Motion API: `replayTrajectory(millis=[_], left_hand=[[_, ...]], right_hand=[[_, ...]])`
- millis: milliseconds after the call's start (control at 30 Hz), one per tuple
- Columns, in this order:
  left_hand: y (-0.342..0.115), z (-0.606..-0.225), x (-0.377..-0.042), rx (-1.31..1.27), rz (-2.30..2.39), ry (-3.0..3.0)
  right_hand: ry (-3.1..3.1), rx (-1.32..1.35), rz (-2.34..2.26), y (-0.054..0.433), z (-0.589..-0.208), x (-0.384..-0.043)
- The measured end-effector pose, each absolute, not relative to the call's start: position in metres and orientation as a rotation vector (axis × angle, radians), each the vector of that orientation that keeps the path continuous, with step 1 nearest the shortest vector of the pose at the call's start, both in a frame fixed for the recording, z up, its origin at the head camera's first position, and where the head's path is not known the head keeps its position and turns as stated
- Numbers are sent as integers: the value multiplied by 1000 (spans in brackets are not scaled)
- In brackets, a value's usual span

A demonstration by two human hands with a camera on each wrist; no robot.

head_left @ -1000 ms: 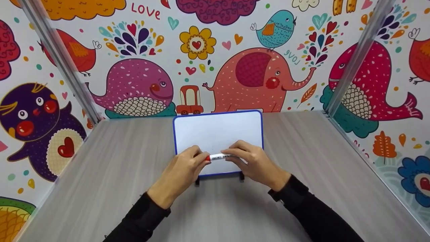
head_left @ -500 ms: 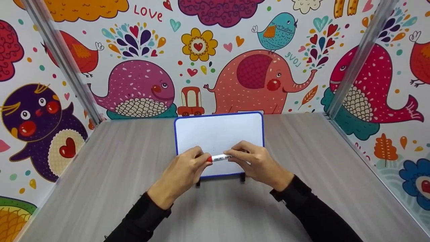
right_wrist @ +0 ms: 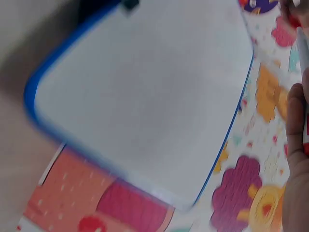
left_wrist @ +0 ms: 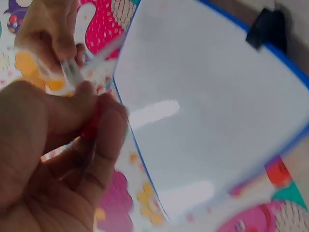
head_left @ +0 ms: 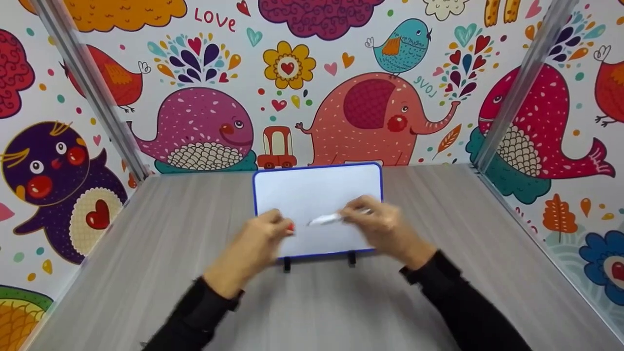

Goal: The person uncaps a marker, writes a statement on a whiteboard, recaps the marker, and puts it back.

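Observation:
In the head view my left hand [head_left: 253, 243] pinches a red marker cap [head_left: 291, 228] between thumb and fingers. My right hand [head_left: 382, 224] grips a white marker [head_left: 325, 219], its bare tip pointing left toward the cap, with a gap between them. Both hands are in front of a blue-edged whiteboard [head_left: 317, 190] that leans upright on black feet. Close up in the left wrist view, the red cap [left_wrist: 91, 121] is partly covered by the fingers. At the right edge of the right wrist view, the marker [right_wrist: 302, 48] is only partly visible.
The board's black feet [head_left: 287, 264] stand on a grey wood-grain table [head_left: 312, 312]. Behind is a wall [head_left: 341, 53] printed with cartoon animals. Metal posts [head_left: 512, 92] rise at the two back corners.
The cap has come off the marker. My left hand has moved left and slightly down with the cap, while my right hand has drawn right with the marker.

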State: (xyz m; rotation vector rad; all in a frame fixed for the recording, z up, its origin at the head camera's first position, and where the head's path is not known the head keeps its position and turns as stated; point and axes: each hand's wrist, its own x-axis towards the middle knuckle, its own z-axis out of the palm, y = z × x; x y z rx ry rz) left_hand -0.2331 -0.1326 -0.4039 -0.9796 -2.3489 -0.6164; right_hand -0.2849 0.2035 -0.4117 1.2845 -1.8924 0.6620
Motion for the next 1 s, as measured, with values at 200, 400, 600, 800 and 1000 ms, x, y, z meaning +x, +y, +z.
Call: replayTrajectory(millis=[200, 400, 600, 800, 1000], left_hand=[[-169, -392, -234, -726, -619, -2449], [-168, -390, -236, -710, -637, -2445], [-168, -393, -238, -690, -628, -2429], [-169, -392, -239, -650, -644, -2439], [-176, -389, -240, -594, -681, -2456]], right_hand=[[-1992, 1028, 750, 246, -395, -291], [-2043, 1039, 801, 246, -394, -295], [-2049, 1046, 831, 245, -394, -295], [-2048, 1053, 848, 245, -394, -295], [-2055, 1047, 855, 245, -394, -294]])
